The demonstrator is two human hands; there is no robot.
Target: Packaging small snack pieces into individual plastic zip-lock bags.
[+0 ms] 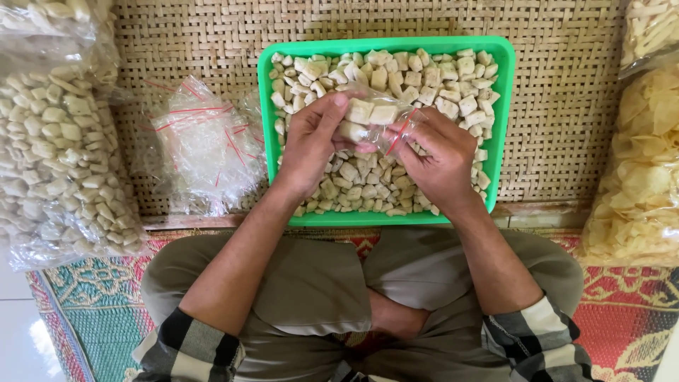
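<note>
A green plastic tray (503,85) full of pale cracker cubes (431,85) lies on a woven mat in front of my crossed legs. Over its middle I hold a small clear plastic bag (387,122) with a red strip, partly filled with cubes. My left hand (311,145) pinches cubes at the bag's mouth. My right hand (438,159) grips the bag from the right side and below.
A heap of flat clear bags with red strips (201,145) lies left of the tray. Large filled sacks of cubes (53,155) stand at the far left. Bags of pale chips (640,177) stand at the right. A patterned rug (622,311) covers the floor near me.
</note>
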